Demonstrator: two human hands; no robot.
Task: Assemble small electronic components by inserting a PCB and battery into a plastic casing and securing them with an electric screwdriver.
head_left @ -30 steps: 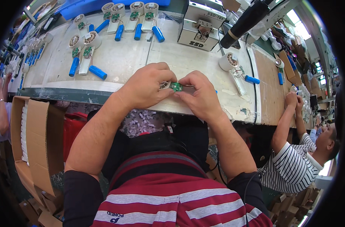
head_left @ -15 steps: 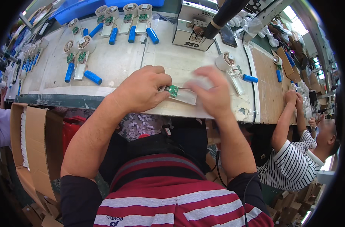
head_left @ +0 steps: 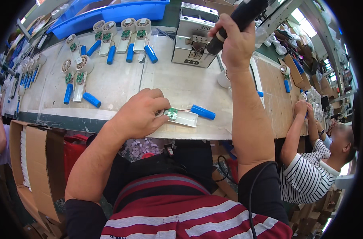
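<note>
My left hand (head_left: 143, 112) pinches the near end of a white plastic handle shell (head_left: 187, 119) on the table's front part. A green circuit board (head_left: 172, 114) sits in that shell beside my fingertips, and a wire runs from it to a blue cylindrical battery (head_left: 203, 112) lying at the right. The shell's left end is hidden under my hand. My right hand (head_left: 238, 47) is raised, fingers wrapped round a black electric screwdriver (head_left: 245, 16). The screwdriver's lower end points down at a metal screw feeder (head_left: 193, 49); its tip is hard to make out.
Several similar white fan units (head_left: 127, 26) with boards and blue batteries stand at the back left. Behind them is a blue tray (head_left: 109, 16). A cardboard box (head_left: 40, 167) stands left, below the table. At right, a co-worker in a striped shirt (head_left: 309, 179) handles parts.
My right hand has left the wire and battery area, gone up, and taken hold of the screwdriver. The battery now lies beside the shell. My left hand keeps its grip.
</note>
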